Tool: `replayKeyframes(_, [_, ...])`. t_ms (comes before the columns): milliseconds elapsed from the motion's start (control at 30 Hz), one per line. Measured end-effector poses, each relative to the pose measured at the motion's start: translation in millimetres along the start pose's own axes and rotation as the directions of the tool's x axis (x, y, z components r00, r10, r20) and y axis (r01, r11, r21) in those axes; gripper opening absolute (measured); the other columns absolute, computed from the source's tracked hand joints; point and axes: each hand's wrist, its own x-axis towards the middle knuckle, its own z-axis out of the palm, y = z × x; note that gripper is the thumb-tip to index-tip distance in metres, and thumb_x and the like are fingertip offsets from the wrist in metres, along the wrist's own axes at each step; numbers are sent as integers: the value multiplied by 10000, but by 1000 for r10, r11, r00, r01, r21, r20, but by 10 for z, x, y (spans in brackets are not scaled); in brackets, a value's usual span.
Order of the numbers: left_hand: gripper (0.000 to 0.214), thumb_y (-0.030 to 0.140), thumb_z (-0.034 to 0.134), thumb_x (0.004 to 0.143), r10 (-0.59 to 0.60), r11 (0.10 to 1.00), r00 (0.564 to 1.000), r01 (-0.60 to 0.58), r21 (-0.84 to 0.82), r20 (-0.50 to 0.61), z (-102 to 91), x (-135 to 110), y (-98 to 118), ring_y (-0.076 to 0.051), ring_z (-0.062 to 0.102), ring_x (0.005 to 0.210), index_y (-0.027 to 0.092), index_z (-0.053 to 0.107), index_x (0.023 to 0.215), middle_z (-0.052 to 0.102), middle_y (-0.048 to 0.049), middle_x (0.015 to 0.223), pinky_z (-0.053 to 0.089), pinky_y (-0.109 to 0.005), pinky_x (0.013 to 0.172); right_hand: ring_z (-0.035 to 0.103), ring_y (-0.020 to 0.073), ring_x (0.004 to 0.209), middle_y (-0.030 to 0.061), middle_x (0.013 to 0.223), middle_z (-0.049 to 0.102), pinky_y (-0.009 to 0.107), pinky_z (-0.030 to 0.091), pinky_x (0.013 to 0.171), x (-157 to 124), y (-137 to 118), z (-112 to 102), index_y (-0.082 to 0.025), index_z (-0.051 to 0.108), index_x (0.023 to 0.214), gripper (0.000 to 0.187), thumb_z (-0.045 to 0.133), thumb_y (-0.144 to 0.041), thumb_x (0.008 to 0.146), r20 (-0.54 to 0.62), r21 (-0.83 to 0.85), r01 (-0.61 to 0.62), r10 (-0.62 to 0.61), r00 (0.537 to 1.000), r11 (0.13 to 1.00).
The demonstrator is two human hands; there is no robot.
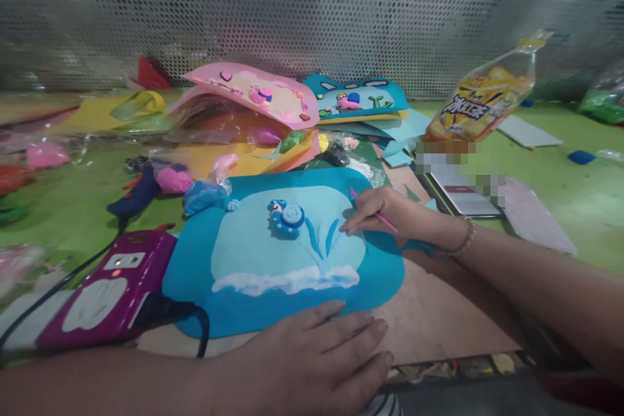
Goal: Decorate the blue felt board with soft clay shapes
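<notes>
A blue foam sheet (375, 273) lies in front of me with a pale blue panel, a clay snail (286, 217), blue clay stalks (322, 237) and a white clay strip along the bottom. My left hand (316, 357) rests flat on the sheet's near edge, fingers stretched out. My right hand (377, 213) is closed in a pinch on a thin pink stick (373, 213), fingertips touching the panel beside the stalks. A bead bracelet circles my right wrist.
A purple power strip (110, 289) with a black cable sits at the left. Clay lumps (173, 179) in pink and blue, finished pink (253, 94) and teal (358, 99) foam pictures, a yellow drink bottle (482, 101) and a phone (463, 198) lie behind. A perforated metal screen (312, 13) closes the back.
</notes>
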Motion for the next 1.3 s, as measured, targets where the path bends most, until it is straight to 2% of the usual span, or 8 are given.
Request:
replayKeyframes(200, [401,231,264,971,12,1000,1000,-12,12,-5,18,-11,6,-194,443,1269,159,474,1305,453,-50,1408,422,-332,969,529,117,593,34,701,708,253,439,540,9,7,-6,-183,731,984,226,680,-311,804,13,51,50,-50,999,997])
replayKeyframes(800, [385,259,329,957,-29,999,999,28,-28,-37,18,-4,39,-204,442,1269,155,491,1291,453,-60,1408,417,-347,986,501,112,586,11,588,599,239,427,557,39,3,47,-183,754,888,173,668,-313,812,22,-39,67,-66,998,997])
replayKeyframes(900, [381,255,331,959,-35,999,998,34,-21,-57,26,-19,42,-194,438,1270,159,494,1289,465,-52,1399,410,-339,987,535,129,688,34,720,594,245,461,618,-18,12,19,-189,705,1047,237,603,-303,866,49,-150,132,-126,991,980])
replayKeyframes(1000, [371,232,321,965,-22,1000,997,23,17,-74,38,-33,32,-178,438,1267,171,499,1285,478,-38,1389,405,-321,983,557,176,925,104,1024,582,299,489,741,-74,-57,5,-201,563,1253,367,418,-129,924,120,-396,135,-95,988,908])
replayKeyframes(1100, [357,212,323,969,0,997,996,7,72,-94,55,-42,3,-167,460,1246,183,511,1271,511,-26,1360,408,-303,968,563,195,947,114,1126,555,310,502,736,-73,-190,-44,-200,551,1217,431,411,-34,844,164,-585,169,-88,983,793])
replayKeyframes(1200, [356,235,307,982,24,994,995,-14,106,-97,81,-43,-21,-164,475,1232,184,512,1269,520,-23,1350,423,-294,950,576,164,865,51,1017,587,272,496,746,-84,-293,-289,-251,572,1037,310,478,-55,815,-147,-694,55,-215,966,718])
replayKeyframes(1267, [355,251,306,987,33,992,993,-19,122,-114,109,-42,-20,-164,471,1235,184,510,1270,520,-22,1350,428,-291,949,544,199,963,94,1065,548,346,466,838,-174,-269,-615,-242,483,1107,302,447,-81,854,-448,-698,-135,-281,849,703])
replayKeyframes(1300, [352,251,308,988,33,992,991,-16,128,-131,128,-42,-14,-163,469,1236,185,510,1269,522,-21,1347,428,-290,953,505,237,1033,149,1143,482,417,440,872,-251,-214,-817,-215,405,1188,335,446,-117,870,-569,-681,-216,-320,757,700])
